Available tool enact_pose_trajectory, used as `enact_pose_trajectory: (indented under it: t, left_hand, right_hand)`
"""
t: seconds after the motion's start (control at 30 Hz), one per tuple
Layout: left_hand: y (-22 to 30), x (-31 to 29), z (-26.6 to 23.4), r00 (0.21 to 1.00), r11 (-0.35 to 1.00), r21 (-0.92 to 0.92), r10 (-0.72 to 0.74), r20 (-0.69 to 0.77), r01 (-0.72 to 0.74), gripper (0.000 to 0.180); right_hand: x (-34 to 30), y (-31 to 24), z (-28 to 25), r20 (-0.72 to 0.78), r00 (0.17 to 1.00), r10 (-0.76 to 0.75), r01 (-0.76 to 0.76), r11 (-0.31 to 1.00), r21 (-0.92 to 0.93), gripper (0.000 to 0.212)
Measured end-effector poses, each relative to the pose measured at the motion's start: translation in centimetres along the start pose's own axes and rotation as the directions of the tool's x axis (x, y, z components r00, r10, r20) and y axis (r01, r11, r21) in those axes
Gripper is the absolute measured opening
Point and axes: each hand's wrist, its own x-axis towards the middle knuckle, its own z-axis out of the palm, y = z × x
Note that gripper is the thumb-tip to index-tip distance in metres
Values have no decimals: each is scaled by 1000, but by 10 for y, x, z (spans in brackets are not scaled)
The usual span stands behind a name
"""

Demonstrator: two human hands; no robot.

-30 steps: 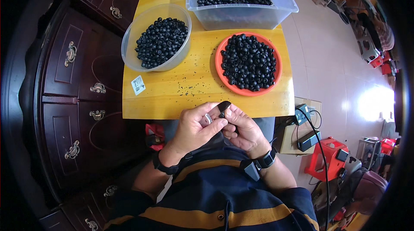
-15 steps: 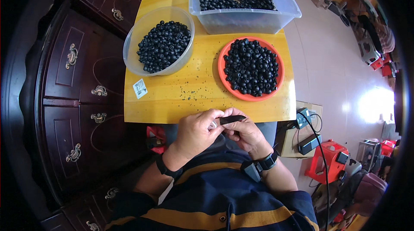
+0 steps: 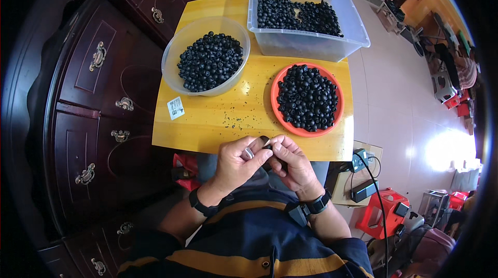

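Observation:
At the near edge of the table both hands meet, closed around small things. My left hand [image 3: 237,163] grips what looks like a small knife [image 3: 265,139], with a dark blade and a pale, silvery handle end between the fingers. My right hand [image 3: 294,166] pinches a small black round piece [image 3: 268,147] against the blade; the fingers hide most of it. Beyond the right hand stands a red-orange round tray [image 3: 340,109] heaped with black bead-like pieces [image 3: 307,96] that have holes. To its left is a clear round tub [image 3: 171,63] of similar pieces.
A clear rectangular bin [image 3: 306,44] with more black pieces stands at the back of the yellow table [image 3: 207,133]. Black crumbs [image 3: 236,122] and a white label [image 3: 176,108] lie on it. Dark wooden drawers [image 3: 78,81] stand left; a red stool [image 3: 381,210] and cables are at right.
The dark blade lay flat across between the hands; now it is turned up on end beside the black piece. The view has shifted, so the table and containers appear lower.

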Motion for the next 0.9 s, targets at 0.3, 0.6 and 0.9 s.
enact_pose_trajectory:
  t: [0.3, 0.6, 0.9]
  left_hand:
    - [12, 8, -5, 968, 920, -303, -230, 97, 249, 10]
    - [7, 11, -22, 994, 992, -91, -78, 72, 85, 22]
    - [22, 16, -26, 972, 978, 202, 3, 233, -51, 20]
  right_hand:
    - [-1, 5, -6, 97, 993, 63, -84, 970, 229, 11]
    - [0, 2, -10, 123, 989, 88, -125, 931, 343, 13]
    - [4, 6, -9, 123, 983, 134, -167, 936, 310, 12]
